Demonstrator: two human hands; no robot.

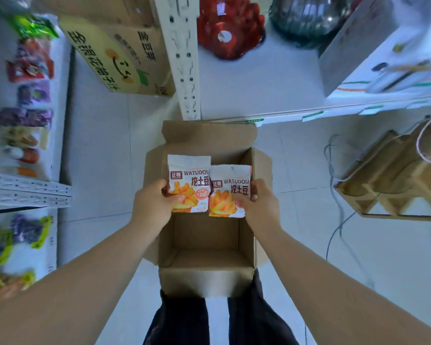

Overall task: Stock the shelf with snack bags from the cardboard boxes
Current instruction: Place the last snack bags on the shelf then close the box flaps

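Gripping one snack bag each, left hand and right hand hold them tops pointing away.

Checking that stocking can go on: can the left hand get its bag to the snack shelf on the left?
Probably yes. The left hand grips a snack bag above the open cardboard box, and the shelf lies on that same side, with only bare floor between them.

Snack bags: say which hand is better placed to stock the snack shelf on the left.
Left, probably. The left hand grips its bag on the side nearer that shelf; the right hand would cross over.
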